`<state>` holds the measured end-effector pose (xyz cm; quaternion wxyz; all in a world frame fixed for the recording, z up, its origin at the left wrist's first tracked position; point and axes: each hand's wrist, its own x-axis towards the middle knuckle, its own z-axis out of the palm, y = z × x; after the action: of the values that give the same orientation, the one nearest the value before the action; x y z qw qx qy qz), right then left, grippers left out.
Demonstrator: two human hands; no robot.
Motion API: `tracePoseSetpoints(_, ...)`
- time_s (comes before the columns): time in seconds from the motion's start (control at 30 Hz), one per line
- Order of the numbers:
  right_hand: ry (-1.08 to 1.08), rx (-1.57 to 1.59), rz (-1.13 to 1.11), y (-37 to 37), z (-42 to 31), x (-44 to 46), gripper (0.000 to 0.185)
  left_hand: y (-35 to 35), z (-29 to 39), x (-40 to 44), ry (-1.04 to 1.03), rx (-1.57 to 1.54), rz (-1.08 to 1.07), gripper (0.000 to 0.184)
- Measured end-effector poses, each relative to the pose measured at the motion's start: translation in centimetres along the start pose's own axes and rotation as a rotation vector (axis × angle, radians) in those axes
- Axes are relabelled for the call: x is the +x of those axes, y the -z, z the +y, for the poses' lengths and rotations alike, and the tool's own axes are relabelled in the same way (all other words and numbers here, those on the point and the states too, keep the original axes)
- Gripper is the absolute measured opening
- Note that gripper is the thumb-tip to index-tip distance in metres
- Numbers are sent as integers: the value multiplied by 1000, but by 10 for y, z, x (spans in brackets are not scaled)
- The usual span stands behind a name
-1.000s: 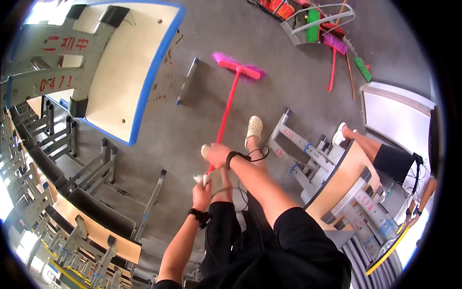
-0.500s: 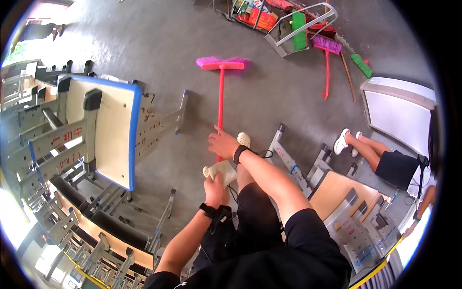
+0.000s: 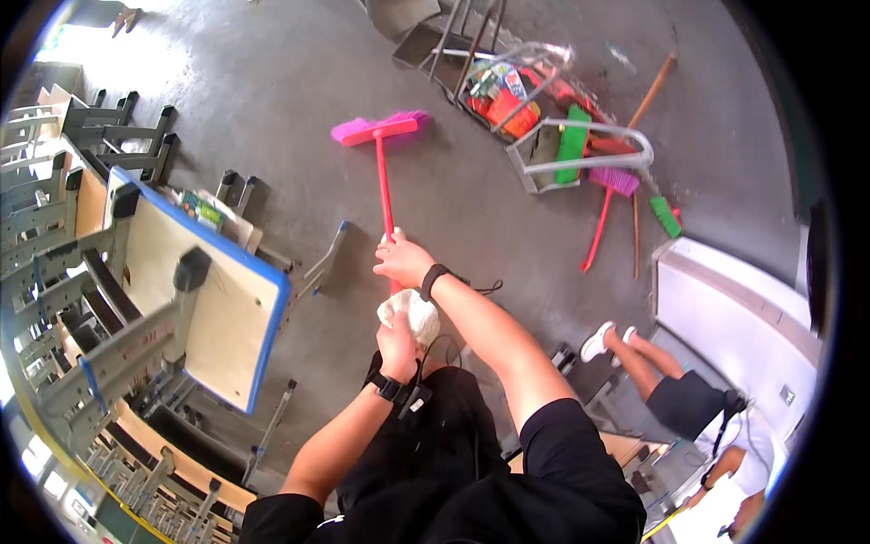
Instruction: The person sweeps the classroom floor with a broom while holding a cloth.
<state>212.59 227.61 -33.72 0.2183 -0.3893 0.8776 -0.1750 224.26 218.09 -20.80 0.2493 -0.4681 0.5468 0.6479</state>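
Pink broom (image 3: 385, 186), centre-upper frame: bristle head up left of centre, on grey floor (image 3: 480, 213), handle running down to the hands. Right hand (image 3: 406, 263) at frame centre, over the handle, back of hand up, fingers pointing left across it; can't tell if the fingers close round it. Right arm comes in from lower right, nearly straight, angled up-left, dark wristband (image 3: 433, 280) at wrist. Left hand (image 3: 397, 349) just below, clenched on white cloth (image 3: 420, 314), thumb on top, knuckles up. Cloth sits at the lower visible part of the handle; wrap or contact unclear. Left forearm slants up-right from lower left, black watch (image 3: 390, 388) on wrist. Both arms reach forward, hands close, one above the other in frame. Left side: blue-edged board (image 3: 217, 317) on metal legs. Upper right: second pink broom (image 3: 598, 227), green brush (image 3: 572, 150). Lower right: another person (image 3: 689, 403), dark shorts, white shoes.
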Motion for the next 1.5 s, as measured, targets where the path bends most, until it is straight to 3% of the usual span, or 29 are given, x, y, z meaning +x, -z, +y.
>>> tracePoseSetpoints(0.03, 34, -21, 27, 10, 19, 16, 12, -18, 35, 4, 97, -67, 25, 26)
tracePoseSetpoints(0.07, 79, -41, 49, 10, 37, 32, 12, -39, 47, 19, -11, -232, 54, 24)
tracePoseSetpoints(0.1, 135, -49, 65, 12, 51, 48, 11, -47, 59, 35, -26, -263, -52, 29)
tracePoseSetpoints(0.17, 101, -43, -119, 55, 71, 79, 15, -47, 66, 54, -43, -310, -222, 41)
tracePoseSetpoints(0.2, 106, -4, -55, 61, 80, 89, 15, -45, 84, 66, 22, -215, -220, 37)
tracePoseSetpoints(0.23, 104, 23, 21, 72, 96, 100, 16, -70, 121, 72, 87, -214, 53, 26)
tracePoseSetpoints(0.27, 101, 15, 28, 83, 107, 112, 16, -63, 119, 85, 75, -227, -68, 31)
tracePoseSetpoints(0.33, 120, 38, 31, 95, 128, 138, 16, -83, 167, 92, 96, -171, -26, 31)
tracePoseSetpoints(0.37, 128, 41, 32, 99, 141, 150, 16, -103, 193, 96, 125, -111, 141, 27)
tracePoseSetpoints(0.43, 123, 19, -19, 112, 161, 173, 14, -73, 148, 142, -78, -133, -156, 30)
tracePoseSetpoints(0.47, 105, 9, -63, 122, 169, 186, 13, -89, 163, 148, -294, 37, -60, 28)
tracePoseSetpoints(0.57, 102, -21, -14, 126, 228, 236, 19, -159, 293, 159, 38, -102, 200, 25)
tracePoseSetpoints(0.63, -84, -118, 162, 176, 240, 243, 29, -172, 312, 191, 73, -105, 174, 28)
tracePoseSetpoints(0.67, -141, -49, 111, 209, 251, 248, 43, -184, 336, 202, 67, -108, 182, 29)
tracePoseSetpoints(0.7, -186, 10, 118, 220, 267, 257, 46, -195, 360, 211, 61, -111, 190, 30)
tracePoseSetpoints(0.77, -281, 137, 109, 233, 286, 259, 51, -210, 379, 261, -43, -103, 239, 31)
tracePoseSetpoints(0.83, -350, 193, 84, 279, 304, 250, 55, -203, 361, 341, -251, -259, 83, 32)
tracePoseSetpoints(0.9, -352, 280, 182, 304, 322, 241, 55, -204, 397, 383, -428, -258, 34, 34)
tracePoseSetpoints(0.93, -361, 302, 124, 320, 329, 238, 55, -200, 418, 406, -464, -231, 26, 35)
tracePoseSetpoints(1.0, -386, 347, 49, 349, 330, 217, 53, -183, 467, 467, -327, -131, -17, 37)
tracePoseSetpoints(1.1, -341, 364, 59, 387, 337, 195, 44, -191, 646, 496, -368, 342, 368, 41)
tracePoseSetpoints(1.17, -403, 423, 25, 421, 336, 186, 36, -174, 711, 542, -358, 210, 459, 45)
tracePoseSetpoints(1.23, -477, 501, 113, 452, 330, 187, 29, -161, 748, 516, -295, 137, 401, 49)
tracePoseSetpoints(1.3, -545, 633, 145, 483, 319, 200, 27, -140, 749, 448, -398, 221, 324, 50)
tracePoseSetpoints(1.4, -415, 540, 176, 532, 298, 244, 26, -105, 726, 341, -340, 127, 240, 34)
tracePoseSetpoints(1.43, -371, 610, 182, 540, 294, 262, 25, -100, 705, 315, -419, 16, 242, 35)
tracePoseSetpoints(1.47, -363, 654, 154, 549, 288, 274, 27, -88, 692, 288, -294, -3, 186, 29)
tracePoseSetpoints(1.5, -328, 699, 130, 555, 284, 298, 28, -82, 681, 262, -341, 41, 212, 25)
